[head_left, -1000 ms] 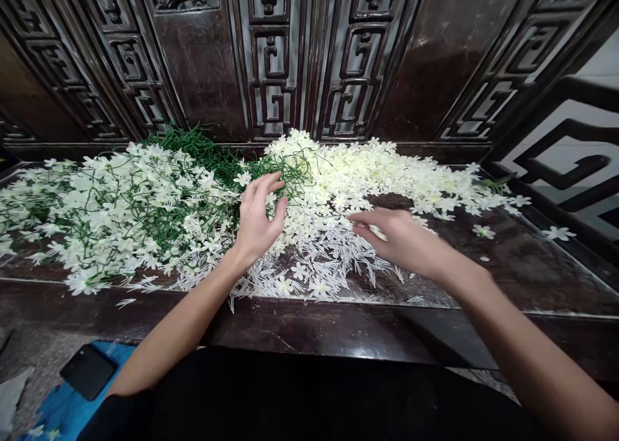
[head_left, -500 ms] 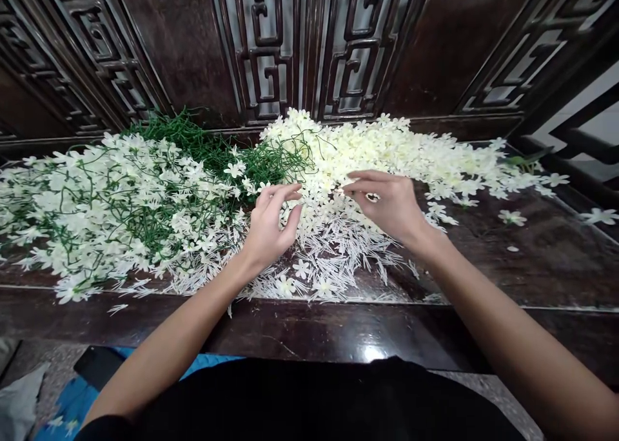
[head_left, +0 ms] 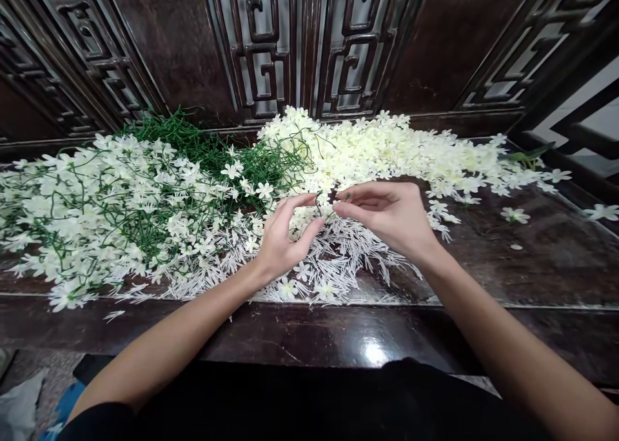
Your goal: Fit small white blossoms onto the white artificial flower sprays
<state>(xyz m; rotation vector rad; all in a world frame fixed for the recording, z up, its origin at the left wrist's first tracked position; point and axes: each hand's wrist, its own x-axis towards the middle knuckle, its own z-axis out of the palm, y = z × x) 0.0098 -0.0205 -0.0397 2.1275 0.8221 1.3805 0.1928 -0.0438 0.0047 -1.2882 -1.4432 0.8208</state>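
Note:
My right hand is closed in a pinch, with a bit of thin green artificial stem showing between thumb and fingers. Close beside it, my left hand has its thumb and fingers apart, curved toward the right fingertips. A short dark curl of stem shows near the left fingertips; whether they touch it is unclear. Both hands are over a heap of loose white petal heads and a scatter of thin white sticks. To the left lies a pile of white artificial flowers on green stems.
A tangle of bare green stems lies behind the flowers. Everything rests on a dark wooden bench with a carved lattice back. A few single flowers lie at the right. Below left are a blue item and grey cloth.
My hands have come closer together and slightly nearer to me, the left moving rightward. The green stem between the right fingertips now shows. The piles look unchanged.

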